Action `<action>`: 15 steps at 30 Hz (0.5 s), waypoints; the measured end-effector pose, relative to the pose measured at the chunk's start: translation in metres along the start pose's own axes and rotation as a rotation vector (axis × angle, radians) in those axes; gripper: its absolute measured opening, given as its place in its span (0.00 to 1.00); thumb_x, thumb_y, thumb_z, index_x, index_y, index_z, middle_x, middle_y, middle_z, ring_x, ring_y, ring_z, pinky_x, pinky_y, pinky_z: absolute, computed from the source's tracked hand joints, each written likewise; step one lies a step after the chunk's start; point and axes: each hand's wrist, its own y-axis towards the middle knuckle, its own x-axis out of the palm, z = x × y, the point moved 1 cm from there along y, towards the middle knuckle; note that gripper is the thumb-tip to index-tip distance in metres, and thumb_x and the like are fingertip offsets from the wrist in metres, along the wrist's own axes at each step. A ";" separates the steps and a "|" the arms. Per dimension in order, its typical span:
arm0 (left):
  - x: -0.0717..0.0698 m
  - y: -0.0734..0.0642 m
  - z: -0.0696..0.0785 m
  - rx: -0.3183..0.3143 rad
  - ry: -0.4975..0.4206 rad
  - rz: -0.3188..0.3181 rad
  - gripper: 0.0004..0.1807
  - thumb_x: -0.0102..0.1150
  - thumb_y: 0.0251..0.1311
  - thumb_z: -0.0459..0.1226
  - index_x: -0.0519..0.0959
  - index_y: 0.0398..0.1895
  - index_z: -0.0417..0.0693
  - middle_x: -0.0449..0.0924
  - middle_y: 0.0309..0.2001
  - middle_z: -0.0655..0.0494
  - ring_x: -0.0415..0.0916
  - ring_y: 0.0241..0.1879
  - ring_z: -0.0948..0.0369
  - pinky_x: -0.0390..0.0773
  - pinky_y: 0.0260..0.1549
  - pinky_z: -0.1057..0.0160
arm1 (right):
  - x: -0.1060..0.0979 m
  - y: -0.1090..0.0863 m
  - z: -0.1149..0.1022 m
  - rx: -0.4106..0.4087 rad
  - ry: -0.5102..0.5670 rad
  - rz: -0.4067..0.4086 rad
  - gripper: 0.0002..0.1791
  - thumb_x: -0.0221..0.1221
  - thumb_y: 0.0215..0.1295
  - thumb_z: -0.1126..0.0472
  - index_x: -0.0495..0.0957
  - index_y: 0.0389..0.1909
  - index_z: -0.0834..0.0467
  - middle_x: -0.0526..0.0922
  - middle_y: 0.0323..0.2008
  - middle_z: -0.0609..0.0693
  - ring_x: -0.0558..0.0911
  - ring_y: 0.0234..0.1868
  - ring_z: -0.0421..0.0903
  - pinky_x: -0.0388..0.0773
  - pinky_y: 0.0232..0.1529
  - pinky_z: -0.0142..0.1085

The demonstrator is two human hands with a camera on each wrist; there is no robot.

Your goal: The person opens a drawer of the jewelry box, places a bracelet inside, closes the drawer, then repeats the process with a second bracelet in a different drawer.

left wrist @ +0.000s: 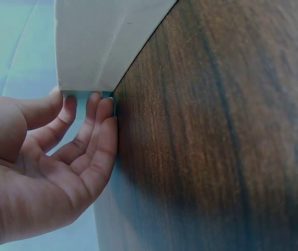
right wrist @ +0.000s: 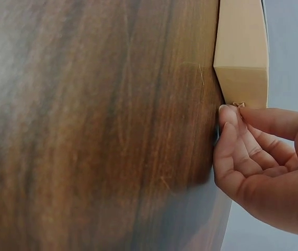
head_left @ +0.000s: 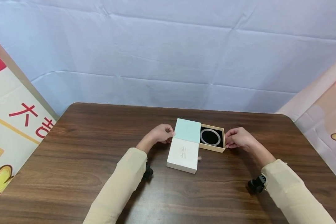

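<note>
A jewelry box lies on the table, its mint-green part (head_left: pixel 187 130) at the back and its white part (head_left: pixel 183 154), with faint gold lettering, in front. From the green part a cream drawer (head_left: pixel 212 148) extends to the right. A pale bangle (head_left: pixel 210 137) lies on the drawer's black lining. My left hand (head_left: pixel 163 133) holds the box's left end, thumb and curled fingertips against it in the left wrist view. At the drawer's right end, my right hand (head_left: pixel 239 137) pinches a small ribbon tab (right wrist: pixel 238 104) between thumb and finger.
A second ribbon tab (head_left: pixel 199 158) sticks out from the white part's right side. The brown wood-grain table (head_left: pixel 81 161) has rounded back corners. Behind it hangs a pale blue cloth (head_left: pixel 156 56); printed panels (head_left: pixel 14 124) stand at both sides.
</note>
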 end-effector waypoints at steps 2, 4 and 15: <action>0.000 0.001 -0.002 0.008 0.000 -0.004 0.09 0.50 0.65 0.38 0.72 0.32 0.41 0.74 0.32 0.48 0.76 0.31 0.57 0.75 0.32 0.63 | -0.001 0.000 0.000 0.001 -0.006 0.000 0.04 0.48 0.58 0.78 0.70 0.34 0.74 0.77 0.22 0.51 0.79 0.24 0.43 0.78 0.28 0.35; 0.000 0.001 -0.001 0.007 -0.001 -0.004 0.08 0.50 0.65 0.38 0.72 0.32 0.41 0.74 0.32 0.48 0.76 0.31 0.57 0.75 0.33 0.62 | -0.001 0.000 0.000 0.001 -0.012 0.002 0.04 0.48 0.58 0.78 0.70 0.34 0.74 0.77 0.22 0.51 0.79 0.24 0.43 0.78 0.28 0.35; -0.001 -0.001 0.001 0.009 0.016 -0.005 0.09 0.50 0.66 0.38 0.73 0.33 0.40 0.74 0.33 0.46 0.75 0.32 0.56 0.75 0.31 0.63 | 0.001 -0.001 -0.001 0.004 -0.023 0.028 0.04 0.48 0.59 0.77 0.70 0.35 0.75 0.77 0.22 0.51 0.79 0.24 0.43 0.78 0.28 0.34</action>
